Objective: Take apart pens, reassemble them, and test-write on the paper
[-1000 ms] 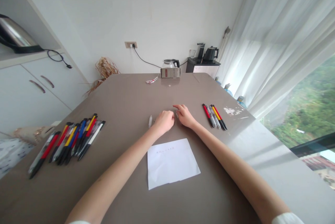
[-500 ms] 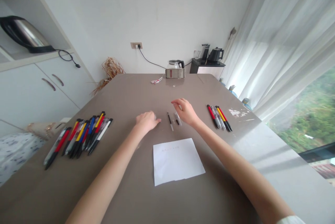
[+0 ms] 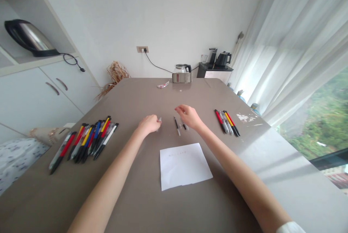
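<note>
My left hand (image 3: 149,123) is closed over the table, its fingers round a clear plastic pen part (image 3: 160,119) that shows at the thumb side. To its right, my right hand (image 3: 190,116) hovers with bent fingers and the thumb pressed together; whatever they may hold is too small to make out. Beneath and beside the right hand lie a dark pen refill (image 3: 177,126) with a pale end and a clear pen piece with a black part (image 3: 185,126), partly covered by the hand. Nearer to me lies a white sheet of paper (image 3: 186,167) with faint writing.
A heap of coloured pens (image 3: 85,140) lies at the left, and a smaller row of pens (image 3: 227,122) at the right. A glass pot on a metal base (image 3: 182,77) stands at the far edge near a crumpled wrapper (image 3: 163,85). Torn white scraps (image 3: 246,117) lie far right.
My left hand has shifted slightly left and turned, with the clear part now showing beside the thumb. My right hand has moved a little left and down, covering more of the clear piece.
</note>
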The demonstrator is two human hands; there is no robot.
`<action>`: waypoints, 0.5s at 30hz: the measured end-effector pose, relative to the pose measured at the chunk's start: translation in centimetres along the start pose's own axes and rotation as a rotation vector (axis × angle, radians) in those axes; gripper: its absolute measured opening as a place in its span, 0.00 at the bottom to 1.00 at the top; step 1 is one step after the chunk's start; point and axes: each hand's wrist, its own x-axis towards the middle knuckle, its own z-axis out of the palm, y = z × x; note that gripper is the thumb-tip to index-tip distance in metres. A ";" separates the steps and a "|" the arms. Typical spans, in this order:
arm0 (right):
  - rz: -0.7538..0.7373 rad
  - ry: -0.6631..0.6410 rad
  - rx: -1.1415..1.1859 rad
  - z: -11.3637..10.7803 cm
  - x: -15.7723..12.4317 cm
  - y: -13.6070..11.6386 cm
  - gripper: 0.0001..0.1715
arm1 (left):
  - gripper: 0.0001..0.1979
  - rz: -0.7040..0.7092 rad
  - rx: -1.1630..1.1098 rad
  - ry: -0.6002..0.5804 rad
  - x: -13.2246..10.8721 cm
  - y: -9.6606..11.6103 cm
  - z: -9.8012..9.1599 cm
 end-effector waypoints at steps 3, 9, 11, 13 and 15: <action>0.021 -0.024 0.052 0.2 -0.2 -0.1 0.18 | 0.15 0.146 -0.084 0.087 -0.6 0.5 -0.5; 0.074 -0.164 0.405 0.6 -0.1 -0.4 0.15 | 0.13 0.524 -0.270 0.256 -2.8 3.5 -2.0; 0.128 -0.141 0.549 0.3 0.0 -0.4 0.14 | 0.14 0.549 -0.307 0.301 -2.8 3.5 -2.5; 0.202 -0.077 0.661 -0.4 0.2 -0.3 0.15 | 0.15 0.498 -0.311 0.369 -2.4 2.5 -2.7; 0.269 -0.002 0.719 -1.2 0.3 0.0 0.15 | 0.16 0.345 -0.222 0.427 -1.6 0.6 -2.6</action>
